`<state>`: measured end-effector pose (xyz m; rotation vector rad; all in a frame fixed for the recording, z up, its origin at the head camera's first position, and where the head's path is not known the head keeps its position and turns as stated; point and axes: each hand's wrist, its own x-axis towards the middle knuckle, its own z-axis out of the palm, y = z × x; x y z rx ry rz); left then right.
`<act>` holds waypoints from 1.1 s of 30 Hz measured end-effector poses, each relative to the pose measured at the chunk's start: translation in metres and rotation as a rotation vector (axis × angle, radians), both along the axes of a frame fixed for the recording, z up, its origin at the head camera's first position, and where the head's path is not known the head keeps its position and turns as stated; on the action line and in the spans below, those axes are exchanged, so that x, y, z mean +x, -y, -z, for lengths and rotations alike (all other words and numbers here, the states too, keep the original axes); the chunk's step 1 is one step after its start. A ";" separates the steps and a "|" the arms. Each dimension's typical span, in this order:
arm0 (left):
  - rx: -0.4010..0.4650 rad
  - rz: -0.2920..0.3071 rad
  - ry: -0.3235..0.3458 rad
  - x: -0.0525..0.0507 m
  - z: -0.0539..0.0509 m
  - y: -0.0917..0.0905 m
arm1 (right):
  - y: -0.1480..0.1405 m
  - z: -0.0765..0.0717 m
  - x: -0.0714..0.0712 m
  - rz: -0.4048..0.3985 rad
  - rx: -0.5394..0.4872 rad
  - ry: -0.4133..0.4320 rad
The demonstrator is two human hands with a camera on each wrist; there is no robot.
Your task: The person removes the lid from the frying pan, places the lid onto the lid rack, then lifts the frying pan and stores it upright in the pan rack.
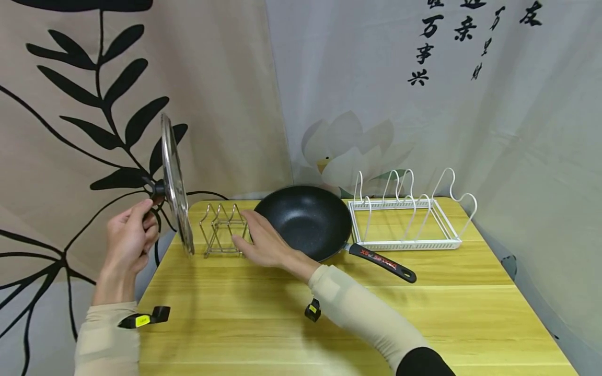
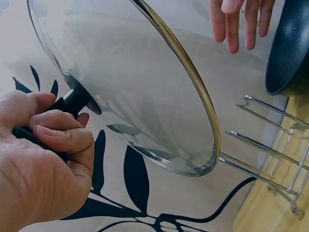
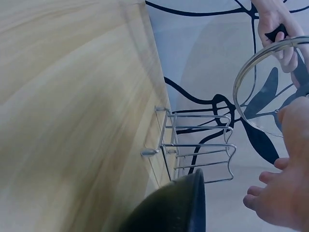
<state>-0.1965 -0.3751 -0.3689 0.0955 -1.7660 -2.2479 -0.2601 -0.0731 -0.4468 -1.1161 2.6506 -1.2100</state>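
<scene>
My left hand (image 1: 129, 235) grips the black knob (image 2: 75, 100) of a glass pot lid (image 1: 175, 188). The lid stands nearly upright in the air, left of a small silver wire rack (image 1: 221, 251). In the left wrist view its metal rim (image 2: 203, 96) overlaps the rack's near end, but whether they touch cannot be told. My right hand (image 1: 268, 243) is held with fingers extended and nothing in it, between the wire rack and a black frying pan (image 1: 305, 216). From the right wrist, that hand (image 3: 285, 193) appears above the level of the pan and rack.
The pan's black handle (image 1: 383, 262) points toward the front right. Right of the pan stands a white rack (image 1: 404, 245) with several curved wire dividers. All of it is on a wooden table (image 1: 263, 324), with printed curtains (image 1: 226, 104) hanging behind.
</scene>
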 end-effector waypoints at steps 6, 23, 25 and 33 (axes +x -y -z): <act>-0.007 0.012 -0.006 -0.001 0.002 -0.001 | 0.003 -0.008 -0.007 0.026 0.044 -0.012; -0.018 0.038 -0.005 -0.004 0.004 -0.001 | 0.031 -0.008 -0.024 0.082 0.086 0.050; -0.004 0.047 -0.008 -0.004 0.004 -0.001 | 0.035 -0.007 -0.024 0.095 0.089 0.075; 0.021 0.061 -0.011 -0.006 0.005 -0.003 | 0.044 -0.002 -0.027 0.120 0.108 0.095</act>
